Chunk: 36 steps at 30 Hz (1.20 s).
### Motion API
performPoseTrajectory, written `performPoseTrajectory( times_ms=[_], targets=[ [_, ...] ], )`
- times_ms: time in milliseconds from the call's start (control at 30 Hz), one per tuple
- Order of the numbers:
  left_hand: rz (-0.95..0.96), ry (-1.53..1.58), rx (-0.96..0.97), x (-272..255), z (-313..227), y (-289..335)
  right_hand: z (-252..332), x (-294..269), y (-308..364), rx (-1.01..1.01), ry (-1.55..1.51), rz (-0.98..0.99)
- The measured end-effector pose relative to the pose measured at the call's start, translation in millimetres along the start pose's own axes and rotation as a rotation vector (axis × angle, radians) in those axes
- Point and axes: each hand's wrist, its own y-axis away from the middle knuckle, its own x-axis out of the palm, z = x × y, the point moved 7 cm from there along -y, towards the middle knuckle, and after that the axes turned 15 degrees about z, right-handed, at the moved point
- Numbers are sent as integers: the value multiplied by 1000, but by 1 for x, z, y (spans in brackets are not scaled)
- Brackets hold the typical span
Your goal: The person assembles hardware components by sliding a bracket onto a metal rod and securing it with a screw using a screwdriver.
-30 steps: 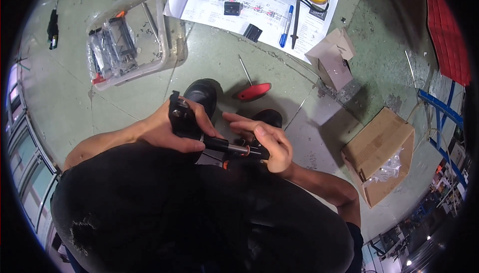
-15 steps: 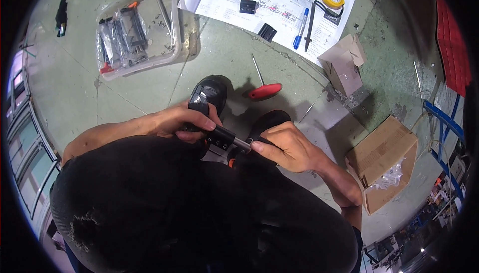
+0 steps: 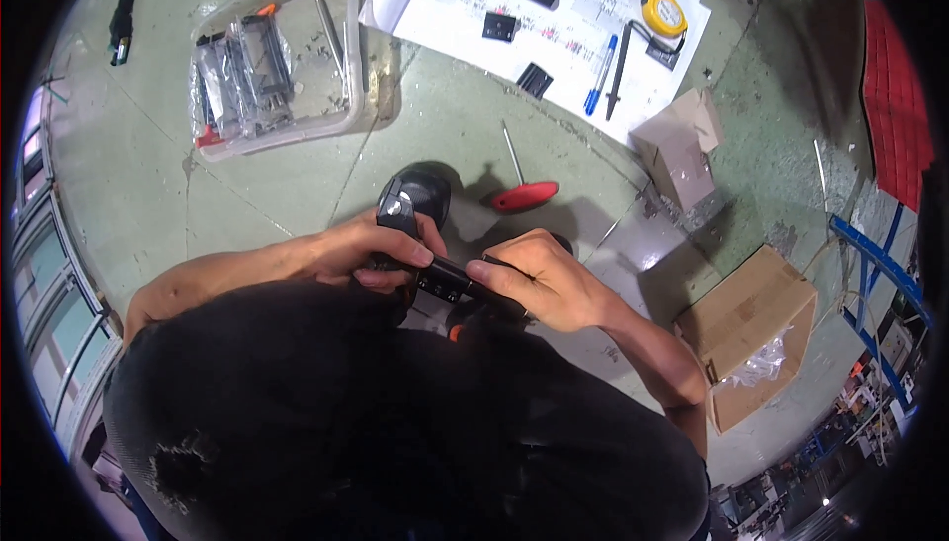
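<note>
My left hand (image 3: pixel 386 249) is closed around a black, angled fitting (image 3: pixel 396 209) with a shiny round piece on its upper end. A black block (image 3: pixel 438 287) with several small holes extends from under its thumb toward the right. My right hand (image 3: pixel 546 279) is closed in a pinch at the right end of that block, its thumb against the dark part. Whatever lies inside its fingers is hidden. Both hands are held above my knees and shoes. Just beyond them on the floor lies a red T-handle hex key (image 3: pixel 526 196).
Paper drawings (image 3: pixel 435 7) at the far side carry several black blocks, a yellow tape measure (image 3: pixel 663 13) and a blue pen (image 3: pixel 600 74). A clear plastic bin (image 3: pixel 287 137) of bagged parts stands far left. At right are a small carton (image 3: pixel 677 150) and an open cardboard box (image 3: pixel 746 309).
My right hand has moved left, toward the black block. The silver rod that showed between block and fingers is out of sight. My left hand keeps its grip.
</note>
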Motion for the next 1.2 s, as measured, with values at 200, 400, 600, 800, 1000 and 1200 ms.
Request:
performPoseTrajectory(
  times_ms=[200, 400, 600, 800, 1000, 1200],
  targets=[
    [-39, -204, 183, -15, -22, 5, 6, -20, -12, 272, -238, 129],
    [-110, 43, 123, -27, -22, 20, 17, -34, -34, 49, 147, -48],
    [-29, -156, 304, -33, -41, 36, -1, -25, -57, 400, -521, 339],
    [-75, -50, 327, -50, -59, 47, 18, -58, -82, 295, -239, 235],
    [-153, 322, 520, -83, -65, 54, -9, -185, -93, 76, 857, -637],
    [-154, 332, 675, -96, -90, 64, -53, -191, -110, 195, 1002, -532]
  ],
)
